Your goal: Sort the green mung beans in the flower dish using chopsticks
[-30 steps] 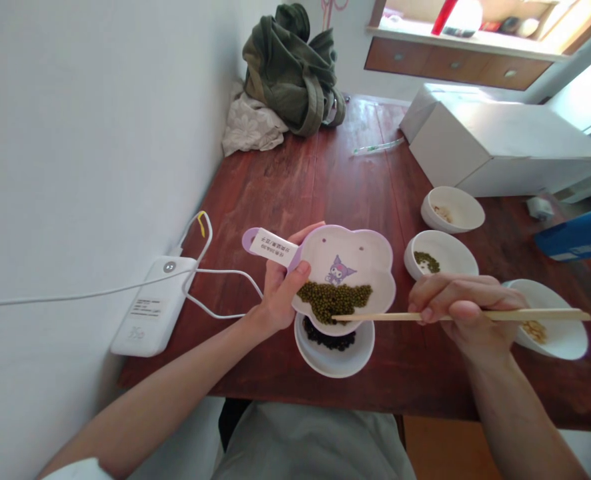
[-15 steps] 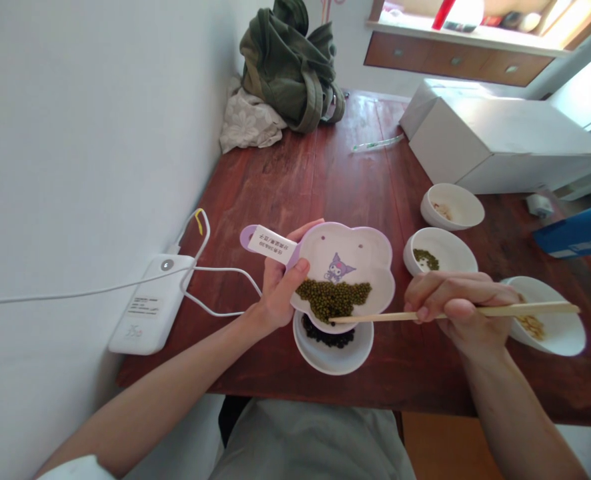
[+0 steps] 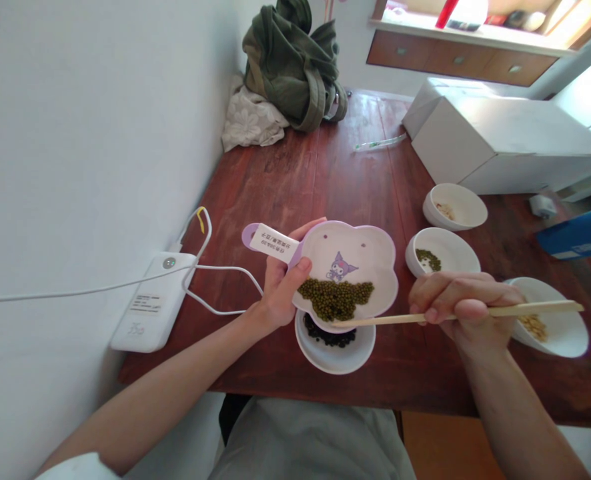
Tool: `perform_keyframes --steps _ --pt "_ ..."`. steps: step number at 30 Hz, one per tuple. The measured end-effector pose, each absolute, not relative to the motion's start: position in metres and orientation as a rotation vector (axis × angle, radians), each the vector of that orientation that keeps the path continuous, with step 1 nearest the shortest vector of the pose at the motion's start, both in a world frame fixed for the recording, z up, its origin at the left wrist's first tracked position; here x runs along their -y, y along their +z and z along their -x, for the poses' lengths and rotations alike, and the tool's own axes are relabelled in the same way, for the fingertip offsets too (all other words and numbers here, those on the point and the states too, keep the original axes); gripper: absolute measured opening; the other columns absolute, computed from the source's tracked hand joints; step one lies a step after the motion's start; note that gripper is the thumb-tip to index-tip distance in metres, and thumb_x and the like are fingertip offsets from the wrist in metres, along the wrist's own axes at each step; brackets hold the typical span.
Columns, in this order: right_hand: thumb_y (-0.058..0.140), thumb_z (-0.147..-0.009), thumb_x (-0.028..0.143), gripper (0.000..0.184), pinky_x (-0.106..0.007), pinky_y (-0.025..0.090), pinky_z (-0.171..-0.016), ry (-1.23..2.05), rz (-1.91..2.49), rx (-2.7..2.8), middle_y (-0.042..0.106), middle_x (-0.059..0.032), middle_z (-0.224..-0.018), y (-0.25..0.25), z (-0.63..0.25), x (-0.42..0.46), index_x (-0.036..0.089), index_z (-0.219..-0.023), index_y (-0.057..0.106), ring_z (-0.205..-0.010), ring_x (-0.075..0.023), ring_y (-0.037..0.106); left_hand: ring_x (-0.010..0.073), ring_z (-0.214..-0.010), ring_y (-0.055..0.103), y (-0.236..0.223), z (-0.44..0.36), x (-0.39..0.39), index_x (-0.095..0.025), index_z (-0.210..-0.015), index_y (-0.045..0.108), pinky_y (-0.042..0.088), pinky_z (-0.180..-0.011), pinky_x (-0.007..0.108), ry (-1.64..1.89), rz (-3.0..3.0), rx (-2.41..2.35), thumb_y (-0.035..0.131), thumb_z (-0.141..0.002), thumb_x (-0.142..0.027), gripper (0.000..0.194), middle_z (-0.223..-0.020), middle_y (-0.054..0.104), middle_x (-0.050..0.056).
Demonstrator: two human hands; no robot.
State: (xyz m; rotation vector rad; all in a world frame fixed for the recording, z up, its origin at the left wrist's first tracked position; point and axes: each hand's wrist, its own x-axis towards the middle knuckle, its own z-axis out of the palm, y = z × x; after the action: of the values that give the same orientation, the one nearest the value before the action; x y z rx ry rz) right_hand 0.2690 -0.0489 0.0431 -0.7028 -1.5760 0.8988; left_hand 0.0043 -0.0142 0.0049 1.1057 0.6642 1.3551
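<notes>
Chopsticks (image 3: 395, 319) at a dish (image 3: 375, 257) of green beans (image 3: 333, 300).
Left hand (image 3: 283, 287) clamps the dish, at its three o'clock; right hand (image 3: 463, 303) grips the chopsticks, pointing toward nine.

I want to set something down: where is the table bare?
The table is barest in its middle, between the green bag, white box and flower-shaped dish. A smaller patch lies between the dark-bean bowl and right forearm. Crowded: the right side, with its bowls, and the left corner, with power bank and cables.
</notes>
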Motion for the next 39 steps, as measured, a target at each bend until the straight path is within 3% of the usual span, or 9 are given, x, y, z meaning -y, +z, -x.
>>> perform_keyframes --steps 10,39 --pt "0.073 -0.107 0.044 0.044 -0.034 0.048 -0.044 0.822 0.758 1.617 0.072 -0.0053 -0.06 0.0478 -0.2656 0.0489 0.02 -0.07 0.079 -0.052 -0.0203 0.068 0.0338 -0.125 0.073 0.0056 -0.0036 0.0131 -0.024 -0.156 0.066 0.062 -0.105 0.046 1.344 -1.138 -0.653 0.069 -0.101 -0.05 0.062 -0.136 0.079 0.012" --pt "0.075 -0.106 0.047 0.041 -0.032 0.055 -0.052 0.887 0.649 1.673 0.076 -0.0072 -0.068 0.0448 -0.2681 0.0467 0.017 -0.078 0.08 -0.059 -0.0199 0.072 0.0305 -0.116 0.077 0.0019 -0.0044 0.0116 -0.025 -0.158 0.064 0.064 -0.1 0.042 1.369 -1.118 -0.618 0.071 -0.101 -0.048 0.062 -0.117 0.083 0.01"
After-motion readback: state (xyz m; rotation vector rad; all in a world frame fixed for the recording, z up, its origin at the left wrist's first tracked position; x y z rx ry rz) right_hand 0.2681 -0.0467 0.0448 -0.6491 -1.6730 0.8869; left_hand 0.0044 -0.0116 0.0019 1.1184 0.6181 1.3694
